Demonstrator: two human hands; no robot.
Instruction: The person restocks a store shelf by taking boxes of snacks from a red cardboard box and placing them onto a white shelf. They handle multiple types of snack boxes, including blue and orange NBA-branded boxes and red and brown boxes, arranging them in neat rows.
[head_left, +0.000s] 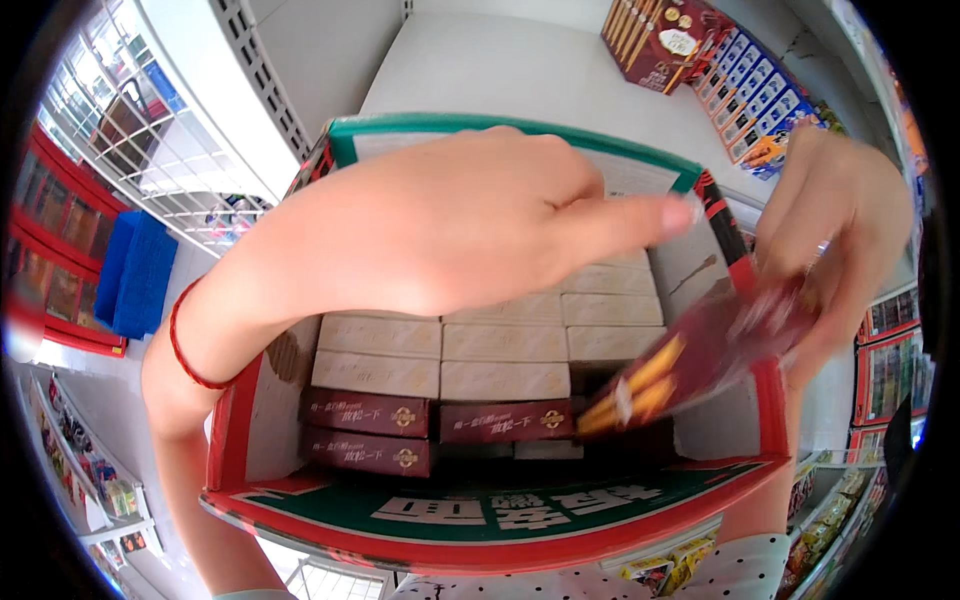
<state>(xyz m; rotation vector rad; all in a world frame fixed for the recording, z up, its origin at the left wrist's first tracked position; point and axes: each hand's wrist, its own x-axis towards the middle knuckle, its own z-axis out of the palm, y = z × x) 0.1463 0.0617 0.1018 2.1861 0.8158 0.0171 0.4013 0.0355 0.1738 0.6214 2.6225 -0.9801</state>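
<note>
A red and green cardboard carton stands open before me. Inside are several cream-coloured small boxes in rows. Nearer its front edge lie a few maroon boxes that bear writing. At the carton's right side, my right hand grips a maroon snack box printed with biscuit sticks. That box is tilted and blurred, its lower end inside the carton. My left hand passes over the carton with its back up and thumb stretched to the right. Its other fingers are mostly out of sight.
Behind the carton is a white shelf, with a maroon biscuit-stick box and blue and orange packages at its back right. On the left are a white wire grid and a blue basket. Stocked shelves stand at the lower right.
</note>
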